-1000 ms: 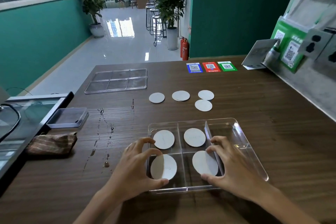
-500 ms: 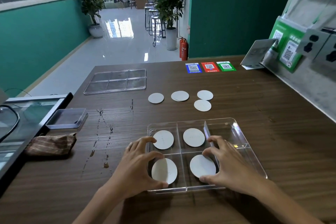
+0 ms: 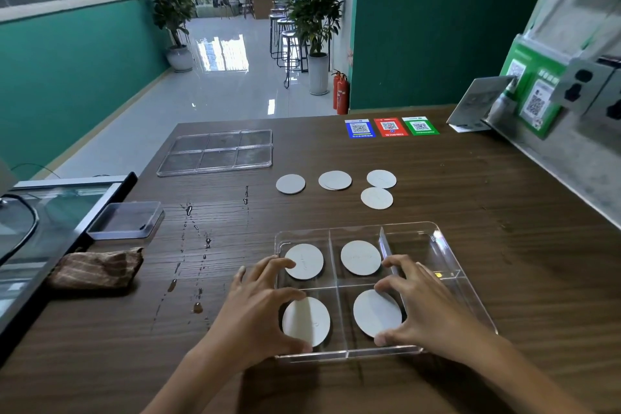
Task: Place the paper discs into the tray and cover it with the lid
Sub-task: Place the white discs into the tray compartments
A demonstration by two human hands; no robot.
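Two paper discs (image 3: 377,312) lie between both hands.

Both forearms reach forward, palms down. The left hand (image 3: 260,309) and right hand (image 3: 425,307) arch with fingers curled and spread, thumbs nearest the body, fingertips pointing inward.

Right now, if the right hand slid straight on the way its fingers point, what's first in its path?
The right hand points left across the tray; first comes the near-right disc its fingertips already flank, then probably the centre divider. Depth is unclear.
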